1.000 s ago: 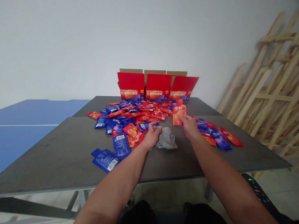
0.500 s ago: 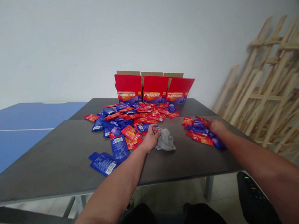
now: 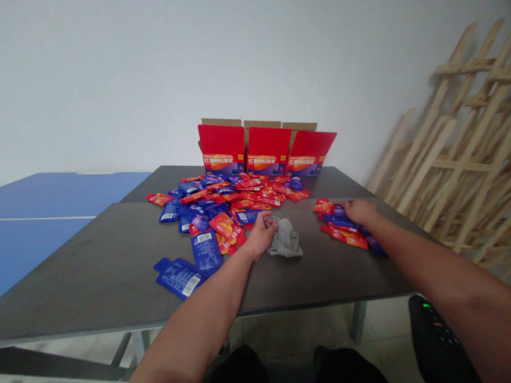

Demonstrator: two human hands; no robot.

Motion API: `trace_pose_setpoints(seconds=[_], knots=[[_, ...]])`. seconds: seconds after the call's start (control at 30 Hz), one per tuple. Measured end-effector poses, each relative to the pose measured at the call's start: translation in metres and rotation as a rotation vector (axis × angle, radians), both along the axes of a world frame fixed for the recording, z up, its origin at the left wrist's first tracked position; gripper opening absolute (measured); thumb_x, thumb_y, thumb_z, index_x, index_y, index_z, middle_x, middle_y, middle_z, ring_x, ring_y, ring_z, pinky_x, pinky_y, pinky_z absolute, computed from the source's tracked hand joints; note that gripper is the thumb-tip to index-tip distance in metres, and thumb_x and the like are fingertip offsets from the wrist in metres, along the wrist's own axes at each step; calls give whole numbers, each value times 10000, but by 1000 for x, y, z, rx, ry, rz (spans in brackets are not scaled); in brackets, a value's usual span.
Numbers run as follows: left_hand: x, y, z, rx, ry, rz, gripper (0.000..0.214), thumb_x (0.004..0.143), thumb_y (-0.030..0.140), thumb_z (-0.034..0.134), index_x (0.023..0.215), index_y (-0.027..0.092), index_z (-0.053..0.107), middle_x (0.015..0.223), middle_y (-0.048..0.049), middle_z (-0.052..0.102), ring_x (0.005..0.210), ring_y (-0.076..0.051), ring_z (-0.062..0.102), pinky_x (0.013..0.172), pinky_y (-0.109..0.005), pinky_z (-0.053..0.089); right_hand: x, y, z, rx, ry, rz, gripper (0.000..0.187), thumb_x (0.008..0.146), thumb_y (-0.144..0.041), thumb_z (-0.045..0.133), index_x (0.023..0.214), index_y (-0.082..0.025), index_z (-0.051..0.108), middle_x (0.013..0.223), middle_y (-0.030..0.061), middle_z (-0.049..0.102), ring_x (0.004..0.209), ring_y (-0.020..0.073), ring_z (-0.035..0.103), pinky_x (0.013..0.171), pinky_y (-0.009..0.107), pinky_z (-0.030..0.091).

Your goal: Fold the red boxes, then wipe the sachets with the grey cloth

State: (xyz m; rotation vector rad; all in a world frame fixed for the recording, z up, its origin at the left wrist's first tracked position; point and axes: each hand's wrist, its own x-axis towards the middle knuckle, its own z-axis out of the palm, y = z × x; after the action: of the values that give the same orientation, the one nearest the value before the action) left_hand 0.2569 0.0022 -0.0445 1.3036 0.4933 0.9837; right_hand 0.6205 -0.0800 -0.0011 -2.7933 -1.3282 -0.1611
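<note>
1. Pale wall [image 3: 142, 77] is seen at the back; a blue table [image 3: 41, 195] is placed far left of the grey cloth [image 3: 286, 239], apart from the dark tabletop [image 3: 123, 241].
2. Blue pouch [image 3: 180, 277] is laid well left of the cloth, near the front edge and just beside the left forearm. Could be swept to the floor if caught by that arm.
3. Main heap [image 3: 238, 194] of red and blue pouches is spread left of and behind the cloth, overlapped at random. A slide could be set off if one is tugged from underneath.
4. Left hand [image 3: 261, 236]: fingertips drawn together at the cloth's left edge; whether fabric is pinched cannot be told. If it is, pouches could be dragged along by any sideways pull.
5. Three open boxes [image 3: 268, 144] are lined up behind the cloth, past the heap, front flaps raised. A flap could be snagged by a long reach and a box knocked askew.
6. Smaller pile [image 3: 348, 238], red and blue mixed, is kept right of the cloth. Could be fanned out if pressed unevenly.
7. Right hand [image 3: 362, 212] is set on that pile, fingertips partly hidden; whether a pouch is clamped cannot be told. Neighbours could be lifted too if layers are gripped together.
</note>
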Motion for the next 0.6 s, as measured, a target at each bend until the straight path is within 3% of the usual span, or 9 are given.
trace_pose_setpoints(seconds=[0.13,0.27,0.4,0.6], knots=[[0,0,-1,24,28,10,354,790,140,627,1113,199,496,895,4,480,825,-109,477,804,-258,399,-50,30,5,33,-82,233,401,931,-377,445,1204,-163,645,1215,165,632,1132,266,590,950,345,436],[-1,0,-2,60,59,12,315,804,167,613,1099,197,510,889,-1,478,835,-114,476,808,-255,402,-95,65,2,53,-29,387,427,909,-398,525,1210,-113,627,1240,174,620,1153,245,577,993,291,407],[-2,0,-4,81,86,9,324,803,194,612,1112,202,515,910,-9,484,850,-122,483,805,-260,410,-121,97,-5,68,69,275,417,936,-416,486,1213,-132,615,1230,164,631,1141,231,594,964,280,423],[-2,0,-8,85,84,21,355,781,203,643,1116,208,525,933,-23,526,926,-152,525,868,-301,417,-132,126,-10,35,88,163,471,958,-431,418,1261,-105,571,1219,219,623,1125,265,610,896,322,468]])
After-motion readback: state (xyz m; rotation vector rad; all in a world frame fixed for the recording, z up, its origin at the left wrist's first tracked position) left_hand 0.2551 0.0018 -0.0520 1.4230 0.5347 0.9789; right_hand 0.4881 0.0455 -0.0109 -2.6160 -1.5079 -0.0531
